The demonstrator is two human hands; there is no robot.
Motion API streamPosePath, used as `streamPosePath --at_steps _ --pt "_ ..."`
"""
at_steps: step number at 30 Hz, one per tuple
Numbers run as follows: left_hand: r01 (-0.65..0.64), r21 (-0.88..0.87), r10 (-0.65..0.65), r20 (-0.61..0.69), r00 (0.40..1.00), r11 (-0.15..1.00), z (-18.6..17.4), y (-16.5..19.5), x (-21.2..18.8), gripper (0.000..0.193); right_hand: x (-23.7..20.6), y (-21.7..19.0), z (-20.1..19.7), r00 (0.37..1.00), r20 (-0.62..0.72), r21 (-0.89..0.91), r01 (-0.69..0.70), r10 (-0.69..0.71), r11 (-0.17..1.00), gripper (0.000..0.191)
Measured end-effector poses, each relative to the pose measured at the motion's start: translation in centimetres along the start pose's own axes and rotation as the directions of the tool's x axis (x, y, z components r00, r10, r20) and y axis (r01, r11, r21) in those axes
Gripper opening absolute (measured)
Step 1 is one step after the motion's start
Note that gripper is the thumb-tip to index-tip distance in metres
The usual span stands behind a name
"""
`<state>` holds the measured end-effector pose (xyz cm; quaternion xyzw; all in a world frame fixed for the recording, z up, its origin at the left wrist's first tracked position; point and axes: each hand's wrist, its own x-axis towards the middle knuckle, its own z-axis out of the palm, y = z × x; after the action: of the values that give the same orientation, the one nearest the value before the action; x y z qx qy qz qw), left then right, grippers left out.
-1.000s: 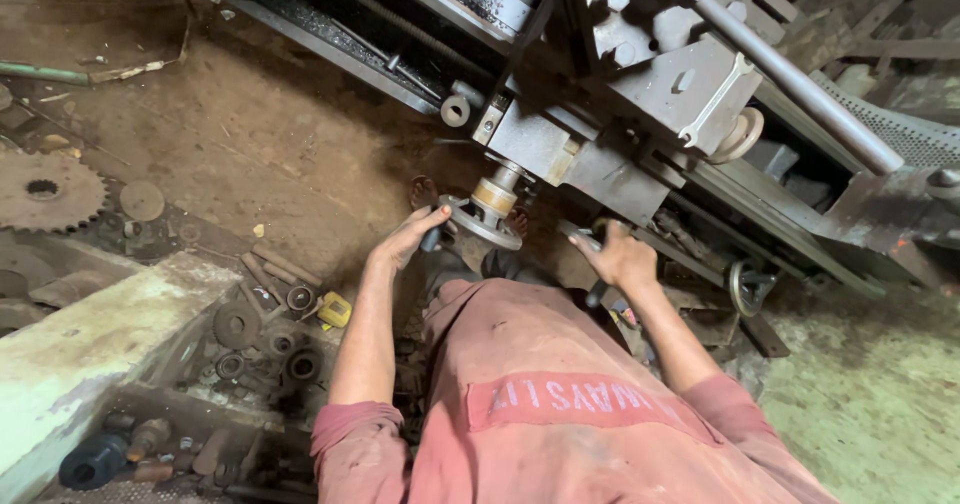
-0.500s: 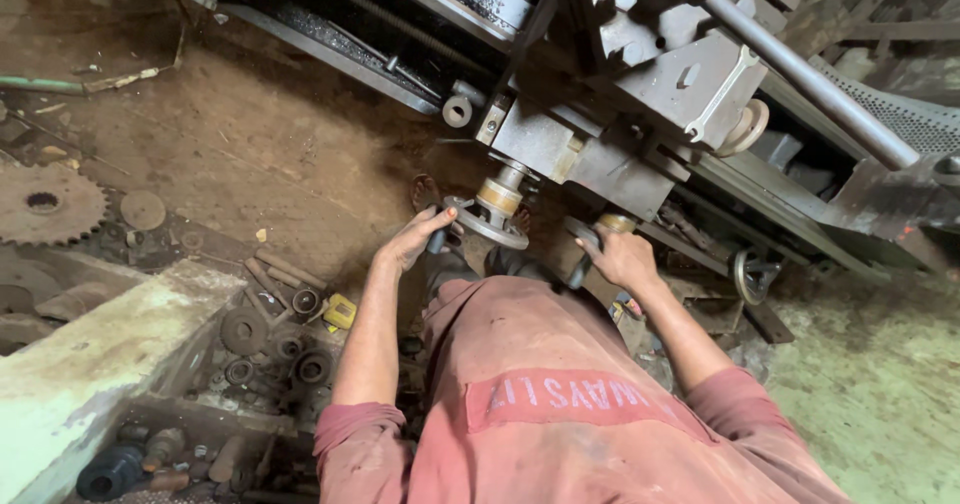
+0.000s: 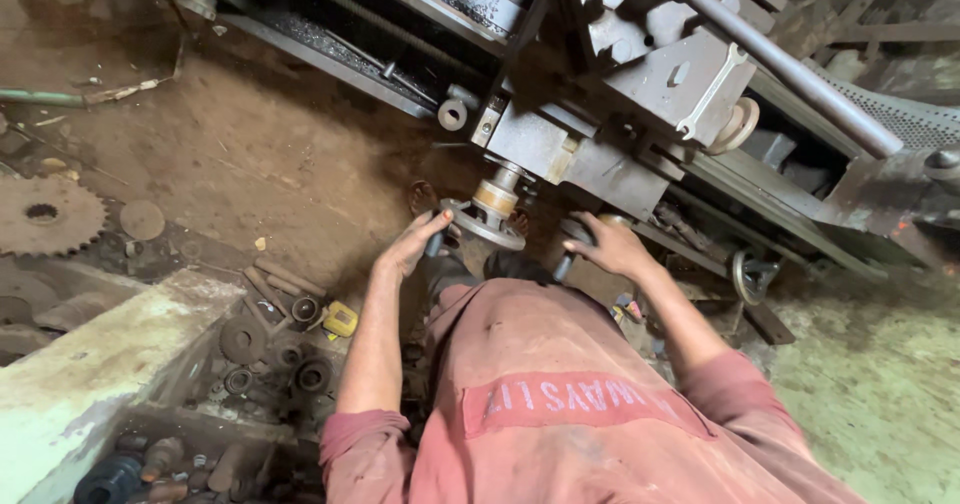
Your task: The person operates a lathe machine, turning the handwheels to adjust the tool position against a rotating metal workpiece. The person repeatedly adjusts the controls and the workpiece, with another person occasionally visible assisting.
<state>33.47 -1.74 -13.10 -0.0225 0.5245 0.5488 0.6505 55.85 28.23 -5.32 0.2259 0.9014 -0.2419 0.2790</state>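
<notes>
A grey lathe carriage (image 3: 640, 114) fills the upper middle of the view. Below it hangs a round metal handwheel (image 3: 485, 226) on a brass-coloured hub. My left hand (image 3: 412, 246) grips the wheel's left rim, around its small dark handle. To the right, my right hand (image 3: 612, 249) is closed over a dark crank handle (image 3: 562, 266) under the carriage apron. Both of my arms reach forward out of rolled red sleeves, over my red shirt (image 3: 560, 404).
A large rusty sprocket (image 3: 45, 214) lies on the dirt floor at the left. Bearings, rings and rods (image 3: 270, 334) are piled beside a concrete block (image 3: 90, 374). A second small handwheel (image 3: 750, 274) sits at the right, and a long steel bar (image 3: 800, 74) crosses the machine.
My left hand has closed tighter around the handwheel's rim and handle. My right hand has shifted slightly left on its crank handle. The view has drifted a little.
</notes>
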Motion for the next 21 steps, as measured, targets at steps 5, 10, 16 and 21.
streamPosePath --at_steps 5,10,16,21 --pt "-0.161 0.64 0.435 -0.297 0.85 0.751 1.8 -3.2 1.9 0.068 -3.2 2.0 -0.8 0.999 -0.034 0.136 0.014 -0.009 0.991 0.06" --pt "0.091 0.596 0.269 -0.486 0.831 0.798 10.0 -5.9 2.4 0.044 -3.2 1.5 0.1 0.998 -0.07 0.11 0.008 0.0 0.994 0.058" --pt "-0.215 0.531 0.461 -0.388 0.798 0.82 7.3 -5.1 -0.2 0.041 -3.4 1.2 -0.2 0.997 -0.029 0.08 -0.069 0.071 0.994 0.057" --pt "-0.091 0.688 0.47 -0.387 0.793 0.72 9.0 -6.1 2.8 0.039 -3.0 1.8 0.3 0.993 -0.117 0.094 0.038 -0.026 0.995 0.056"
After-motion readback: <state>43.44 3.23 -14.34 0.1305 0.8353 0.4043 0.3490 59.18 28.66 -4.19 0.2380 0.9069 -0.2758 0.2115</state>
